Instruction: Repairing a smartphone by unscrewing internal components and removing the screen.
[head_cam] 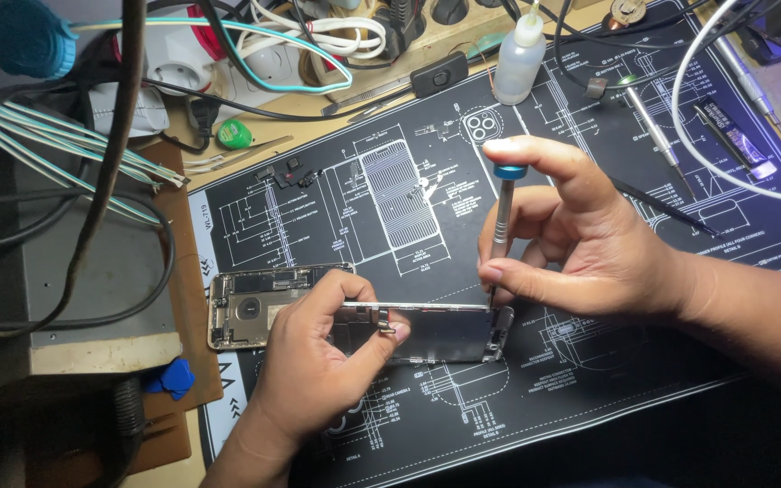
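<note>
the left hand pinned an opened smartphone chassis against the black repair mat near the tabletop's front edge, its grip clamped across the frame's middle. the right hand pinched a blue-capped precision screwdriver upright, forefinger on the cap and tip at the chassis's right end; this looked like screw work, calling for steady downward pressure while twisting. a clear squeeze bottle stood at the mat's far edge, and a green tape roll lay beyond its far left corner.

A squeeze bottle, spare screwdrivers and cables lie about.
</note>
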